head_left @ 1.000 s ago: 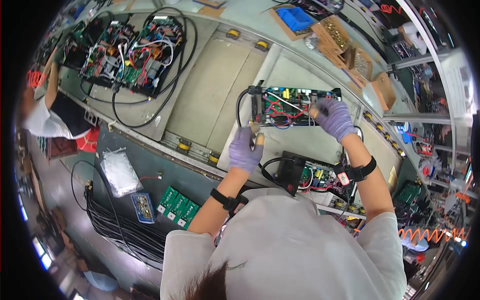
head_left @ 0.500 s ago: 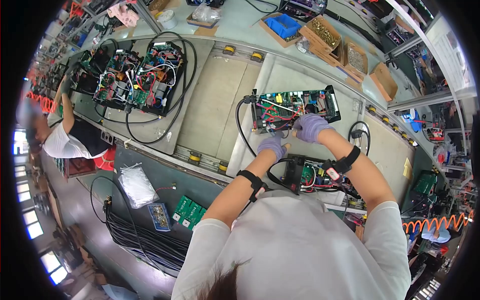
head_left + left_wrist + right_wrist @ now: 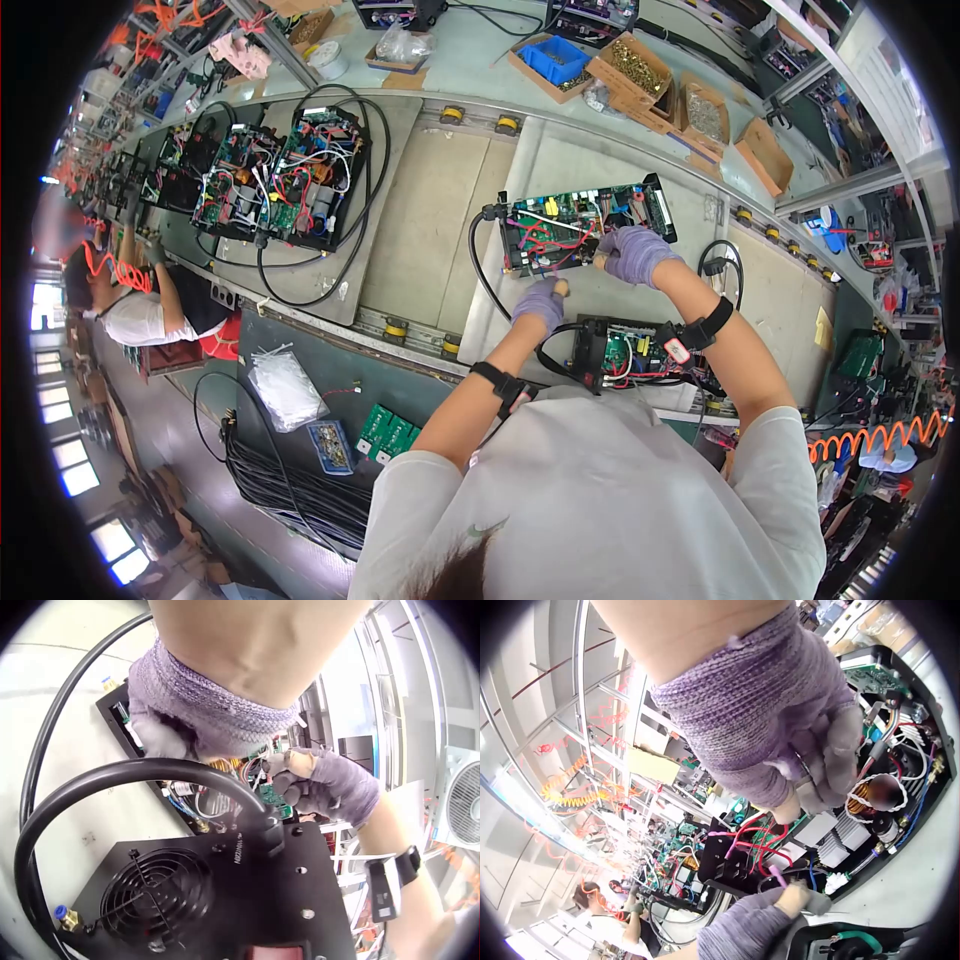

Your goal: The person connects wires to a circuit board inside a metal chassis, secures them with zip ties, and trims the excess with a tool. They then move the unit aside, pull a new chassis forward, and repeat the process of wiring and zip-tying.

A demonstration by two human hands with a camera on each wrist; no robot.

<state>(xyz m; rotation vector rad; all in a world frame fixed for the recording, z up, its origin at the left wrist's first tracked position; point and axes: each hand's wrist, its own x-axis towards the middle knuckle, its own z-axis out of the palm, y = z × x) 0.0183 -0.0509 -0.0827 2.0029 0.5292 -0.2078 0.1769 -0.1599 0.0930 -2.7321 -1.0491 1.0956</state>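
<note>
An opened black electronics unit, with green boards and red wires, lies on the pale work board. My right hand, in a purple knit glove, reaches over its near side. In the right wrist view the fingers bend down among the wires, and a red wire passes by the thumb; I cannot tell what they hold. My left hand, gloved alike, is at the unit's near edge, left of the right hand. It pinches a pink-sleeved wire end, which sticks up beside the thumb.
A second unit with a fan grille and thick black cable sits close below my hands. More opened units stand left, near another person. Boxes of small parts line the back. Green boards lie on the side table.
Both hands were apart at the unit's ends; they have come together at its near side, the right moving left and down, the left moving right. The head view has shifted.
</note>
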